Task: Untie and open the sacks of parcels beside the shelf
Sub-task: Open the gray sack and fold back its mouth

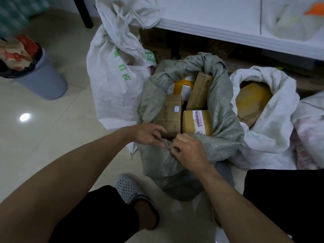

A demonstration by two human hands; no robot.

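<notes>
A grey woven sack point(220, 109) stands on the floor in front of me, its mouth spread wide over several cardboard parcels point(171, 114). At its near rim my left hand point(147, 134) and my right hand point(188, 150) pinch a bunched fold of the grey fabric between their fingertips, almost touching each other. A white sack with green print point(112, 88) stands behind to the left, its top gathered and twisted. To the right, a white sack point(273, 130) lies open with a yellow-brown parcel point(252, 100) showing inside.
A white shelf point(228, 32) runs across the back with cardboard boxes under it. A grey bin point(45, 81) with a dark liner stands at the left. Another pale sack point(310, 123) sits at the far right edge. My grey slippers and knees are close to the grey sack.
</notes>
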